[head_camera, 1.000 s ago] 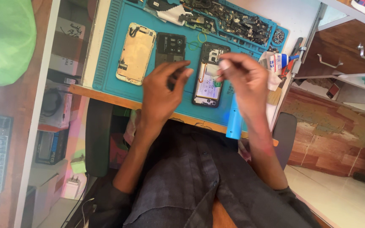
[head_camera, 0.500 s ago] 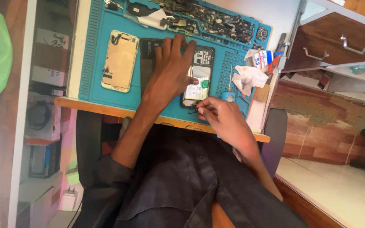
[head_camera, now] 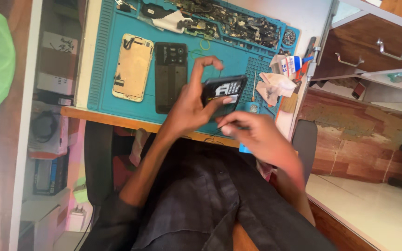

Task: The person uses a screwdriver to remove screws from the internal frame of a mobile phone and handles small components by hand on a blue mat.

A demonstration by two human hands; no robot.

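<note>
Left hand (head_camera: pixel 189 104) gripping opened phone (head_camera: pixel 223 91), white-red-blue packet (head_camera: pixel 290 65) right

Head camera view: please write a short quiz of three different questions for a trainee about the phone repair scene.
1. True or false: the left hand holds the opened black smartphone lifted above the teal rubber repair mat.
2. Which lies left of the black rectangular phone back cover? A. pale gold phone housing B. crumpled white tissue
3. Fill in: the right hand pinches a thin ____ tool.

Key: 1 true; 2 A; 3 pointed.
</note>
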